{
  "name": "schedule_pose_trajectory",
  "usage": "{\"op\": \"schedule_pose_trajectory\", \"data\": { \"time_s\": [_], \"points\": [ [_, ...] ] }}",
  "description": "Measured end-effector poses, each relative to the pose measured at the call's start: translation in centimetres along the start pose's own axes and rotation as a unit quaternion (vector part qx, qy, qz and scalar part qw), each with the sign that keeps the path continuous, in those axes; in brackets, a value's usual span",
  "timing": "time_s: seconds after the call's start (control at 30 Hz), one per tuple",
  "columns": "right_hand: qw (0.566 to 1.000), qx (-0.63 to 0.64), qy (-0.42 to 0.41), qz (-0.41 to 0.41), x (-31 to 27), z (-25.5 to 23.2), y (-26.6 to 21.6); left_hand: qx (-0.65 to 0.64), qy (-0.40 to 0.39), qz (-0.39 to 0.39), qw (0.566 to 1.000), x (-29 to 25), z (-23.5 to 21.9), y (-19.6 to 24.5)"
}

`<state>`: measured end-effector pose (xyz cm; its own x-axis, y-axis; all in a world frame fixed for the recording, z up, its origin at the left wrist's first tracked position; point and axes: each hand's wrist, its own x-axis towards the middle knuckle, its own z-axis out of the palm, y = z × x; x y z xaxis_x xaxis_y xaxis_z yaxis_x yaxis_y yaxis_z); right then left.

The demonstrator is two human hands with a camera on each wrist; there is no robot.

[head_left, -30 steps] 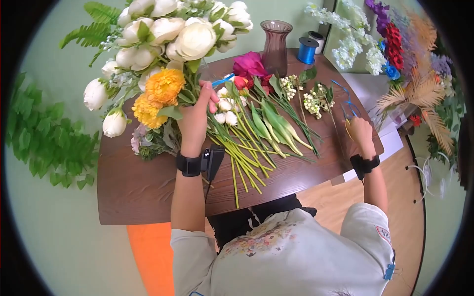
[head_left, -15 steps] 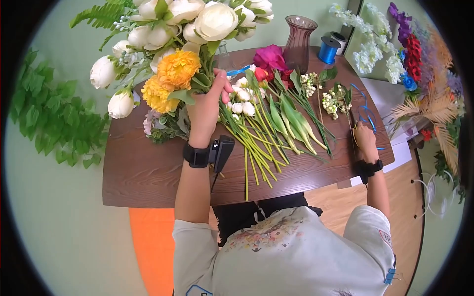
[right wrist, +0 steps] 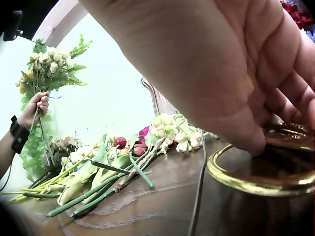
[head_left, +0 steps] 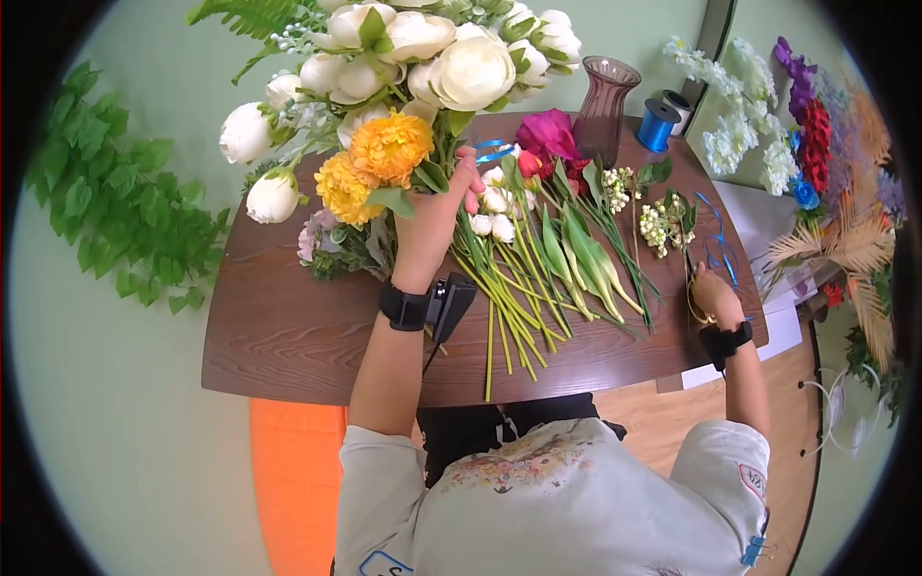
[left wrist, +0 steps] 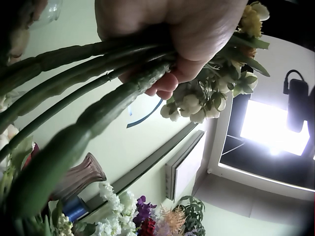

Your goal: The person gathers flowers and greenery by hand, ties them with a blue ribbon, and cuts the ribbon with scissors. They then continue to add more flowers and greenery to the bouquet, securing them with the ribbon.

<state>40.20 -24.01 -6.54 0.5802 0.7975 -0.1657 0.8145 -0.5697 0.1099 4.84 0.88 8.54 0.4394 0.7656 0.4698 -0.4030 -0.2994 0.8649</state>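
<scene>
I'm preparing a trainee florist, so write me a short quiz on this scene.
1. Which hand holds the full, leafy bouquet of white and golden-yellow blooms?
2. True or false: the flared, see-through purple vase lies on its side on the dark brown wooden table.
3. Fill in: the shiny ribbon on the nearer cylindrical spool beside the vase is ____.

Key:
1. The left hand.
2. False; it stands upright.
3. Blue.
</scene>
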Motion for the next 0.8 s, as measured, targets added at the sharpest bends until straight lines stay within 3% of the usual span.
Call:
{"op": "schedule_pose_trajectory", "data": {
  "time_s": [0.07,0.13,0.23,0.3,0.37,0.43,0.5,0.57,0.63,0.7,0.73,0.8],
  "points": [
    [1.000,-0.010,0.024,-0.016,0.3,-0.3,-0.1,0.003,-0.001,-0.005,1.000,0.0,-0.1,0.0],
    [0.999,-0.009,-0.032,-0.004,1.0,-0.2,0.1,0.006,-0.003,-0.010,1.000,0.0,-0.3,-0.1],
    [0.999,-0.013,-0.039,0.001,2.8,1.1,1.5,0.060,-0.006,-0.015,0.998,-0.1,-0.6,-0.6],
    [0.998,-0.039,-0.026,-0.032,1.3,-2.1,0.1,0.063,0.016,0.001,0.998,-0.1,-0.4,-0.7],
    [0.996,-0.066,-0.013,-0.064,-0.3,-6.2,-2.7,0.074,0.018,-0.008,0.997,-0.1,-0.4,-0.7],
    [0.991,-0.091,0.071,-0.073,-0.9,-9.8,-6.7,0.086,0.019,-0.019,0.996,-0.1,-0.4,-0.9],
    [0.981,0.024,0.128,-0.145,-0.9,-12.0,-10.9,0.034,0.009,-0.023,0.999,-0.1,-0.3,-1.5],
    [0.939,0.103,0.181,-0.274,0.4,-12.4,-14.7,0.073,0.005,-0.012,0.997,-0.1,-0.4,-1.9],
    [0.910,0.140,0.154,-0.357,1.9,-12.7,-18.3,0.114,0.003,0.001,0.993,-0.2,-0.5,-2.3],
    [0.914,0.127,0.151,-0.355,4.7,-11.2,-20.9,0.118,-0.023,0.011,0.993,-0.2,-0.6,-2.5],
    [0.912,0.127,0.154,-0.358,5.7,-10.8,-21.9,0.121,-0.030,-0.030,0.992,-0.7,-0.4,-1.4],
    [0.940,0.052,0.081,-0.326,7.1,-10.5,-23.7,0.117,-0.048,-0.027,0.992,-0.5,-0.7,-0.9]
  ]
}}
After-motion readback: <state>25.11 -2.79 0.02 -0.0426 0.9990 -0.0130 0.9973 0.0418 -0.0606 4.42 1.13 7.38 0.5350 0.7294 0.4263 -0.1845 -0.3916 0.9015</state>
